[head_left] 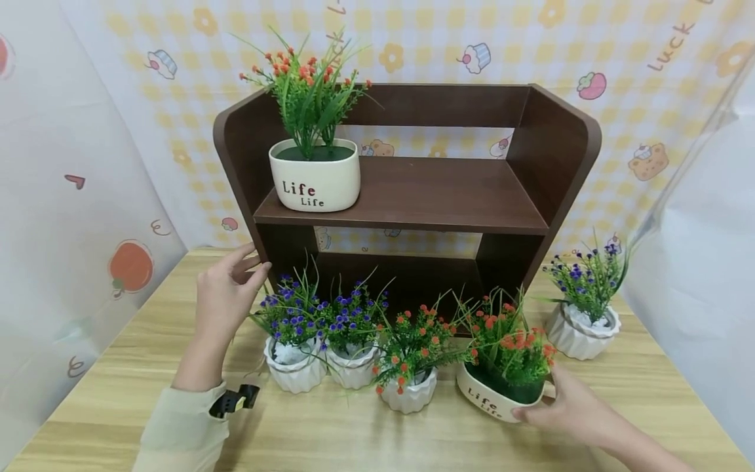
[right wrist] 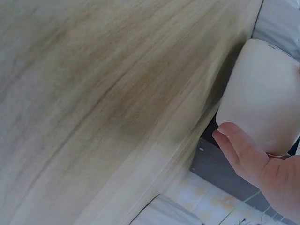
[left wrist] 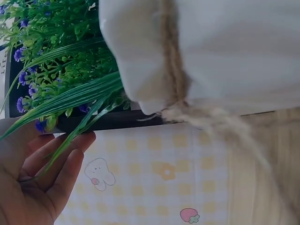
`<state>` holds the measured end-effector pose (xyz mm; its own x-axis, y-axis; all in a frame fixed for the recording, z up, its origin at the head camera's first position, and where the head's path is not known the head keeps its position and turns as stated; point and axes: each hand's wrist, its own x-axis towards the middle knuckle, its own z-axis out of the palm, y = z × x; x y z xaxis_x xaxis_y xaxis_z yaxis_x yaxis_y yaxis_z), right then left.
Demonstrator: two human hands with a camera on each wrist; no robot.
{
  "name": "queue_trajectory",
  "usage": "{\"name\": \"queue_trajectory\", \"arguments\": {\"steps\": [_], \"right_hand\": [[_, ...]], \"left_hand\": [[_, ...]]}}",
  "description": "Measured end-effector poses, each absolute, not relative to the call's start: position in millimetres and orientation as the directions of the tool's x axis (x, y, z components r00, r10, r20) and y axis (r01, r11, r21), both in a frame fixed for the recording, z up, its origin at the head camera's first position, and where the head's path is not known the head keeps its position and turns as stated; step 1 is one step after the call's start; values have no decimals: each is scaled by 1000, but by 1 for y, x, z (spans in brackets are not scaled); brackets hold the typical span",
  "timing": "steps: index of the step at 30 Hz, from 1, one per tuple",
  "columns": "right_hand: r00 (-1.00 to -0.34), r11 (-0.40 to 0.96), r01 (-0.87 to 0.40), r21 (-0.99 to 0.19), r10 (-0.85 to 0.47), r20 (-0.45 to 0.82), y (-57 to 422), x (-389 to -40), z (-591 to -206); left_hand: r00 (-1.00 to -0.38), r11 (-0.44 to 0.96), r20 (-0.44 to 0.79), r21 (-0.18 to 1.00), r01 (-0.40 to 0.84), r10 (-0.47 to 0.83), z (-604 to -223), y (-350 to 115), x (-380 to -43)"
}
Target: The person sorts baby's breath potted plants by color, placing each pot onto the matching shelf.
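My right hand (head_left: 566,406) grips the right end of an oval cream pot (head_left: 485,398) lettered "Life", planted with orange flowers and grass. The pot tilts in front of the shelf's right side. In the right wrist view, the fingers (right wrist: 248,154) lie along the pot's smooth wall (right wrist: 262,93). At the left, my left hand (head_left: 227,295) rests its fingertips against the side panel of a dark brown two-tier shelf (head_left: 436,193). Its relaxed fingers (left wrist: 70,164) show under grass blades in the left wrist view, near a white pot (left wrist: 136,61) tied with twine.
A matching "Life" pot (head_left: 315,187) stands on the upper tier's left. Before the shelf are white ribbed pots with purple flowers (head_left: 295,373), more purple flowers (head_left: 352,367) and orange flowers (head_left: 409,393). Another purple-flowered pot (head_left: 580,334) stands right of the shelf on the wooden table (head_left: 330,439).
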<state>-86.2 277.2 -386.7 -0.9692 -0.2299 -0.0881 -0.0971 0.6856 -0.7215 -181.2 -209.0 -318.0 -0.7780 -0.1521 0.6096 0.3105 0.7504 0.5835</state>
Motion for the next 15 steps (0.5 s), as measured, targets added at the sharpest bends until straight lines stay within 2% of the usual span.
{"name": "queue_trajectory", "arguments": {"steps": [9,15], "right_hand": [[-979,545,-51,-837,-192,-66,293,-85,-387],[-988,511,-42,-859,-152,-42,303,-85,-388]], "left_hand": [[-777,771,619,549,324,-115,-324,-208,-180],[-784,778,609,549,305,-122,-325,-213,-180]]}}
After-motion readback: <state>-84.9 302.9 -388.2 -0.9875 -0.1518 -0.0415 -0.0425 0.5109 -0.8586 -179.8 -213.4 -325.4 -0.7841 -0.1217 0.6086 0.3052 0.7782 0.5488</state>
